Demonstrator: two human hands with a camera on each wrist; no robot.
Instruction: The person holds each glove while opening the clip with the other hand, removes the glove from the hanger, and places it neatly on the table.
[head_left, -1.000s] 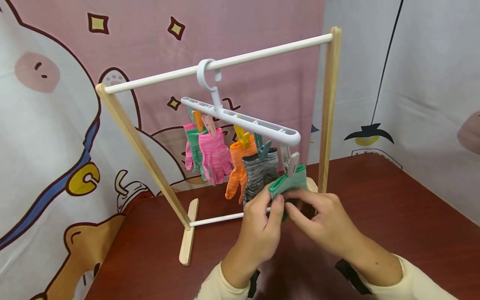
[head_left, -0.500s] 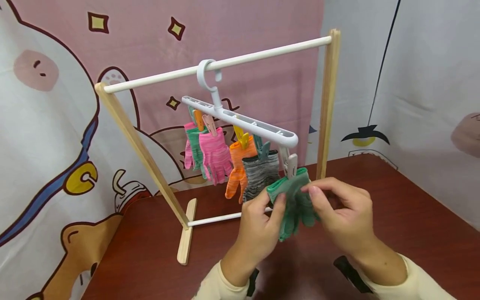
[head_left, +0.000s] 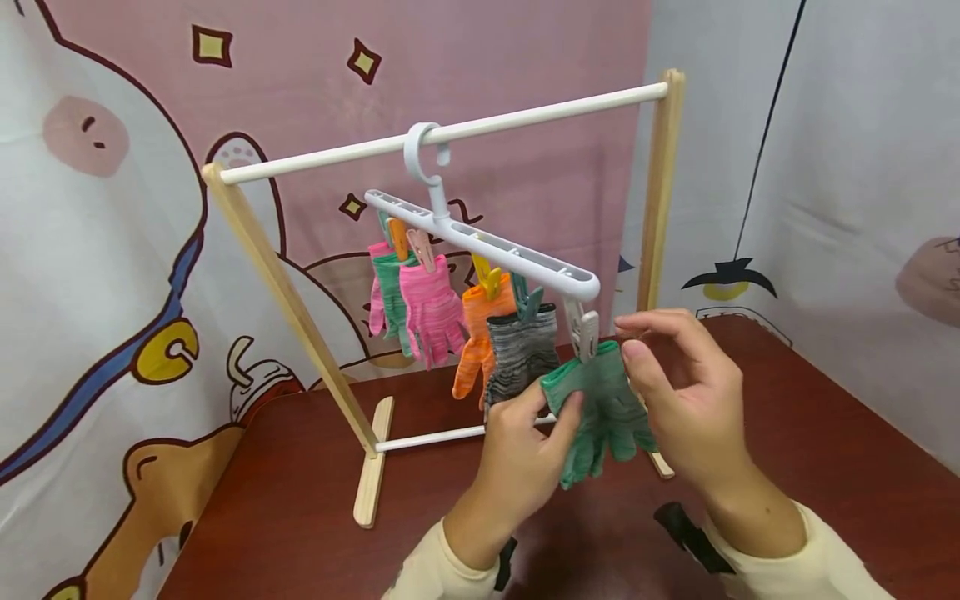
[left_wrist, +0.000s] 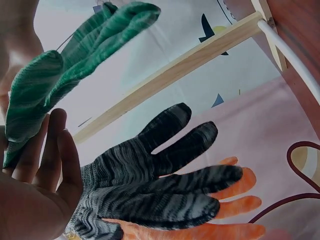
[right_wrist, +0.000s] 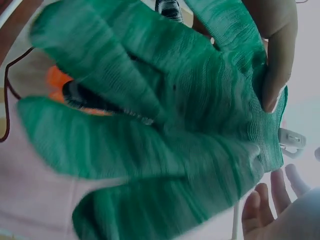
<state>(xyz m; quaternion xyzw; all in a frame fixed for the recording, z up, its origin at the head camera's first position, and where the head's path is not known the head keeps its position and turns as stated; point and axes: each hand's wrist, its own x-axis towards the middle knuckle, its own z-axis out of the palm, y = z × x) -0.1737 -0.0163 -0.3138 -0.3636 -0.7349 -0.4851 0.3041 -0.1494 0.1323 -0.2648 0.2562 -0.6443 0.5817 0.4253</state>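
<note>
A green knit glove (head_left: 603, 408) hangs by its cuff from a pale grey clothespin (head_left: 585, 333) at the near right end of the white hanger (head_left: 517, 257). My left hand (head_left: 525, 458) pinches the left side of this cuff, thumb in front and fingers behind. To the right of the cuff is my right hand (head_left: 693, 392), with thumb and index finger apart and nothing between them. The right wrist view shows the green glove (right_wrist: 200, 95) with its fingers spread. Beside my left hand hangs a black-and-grey glove (left_wrist: 150, 175).
The hanger hooks over the top bar (head_left: 540, 115) of a wooden rack. Farther along it hang an orange glove (head_left: 476, 333), a pink glove (head_left: 431, 308) and others on coloured clothespins. The rack's foot (head_left: 373, 467) stands on a dark red table (head_left: 285, 500). Patterned cloth hangs behind.
My right hand has let go of the green cuff and moved right and up. The glove has unfolded, its fingers now hanging down. My left hand keeps its pinch on the cuff.
</note>
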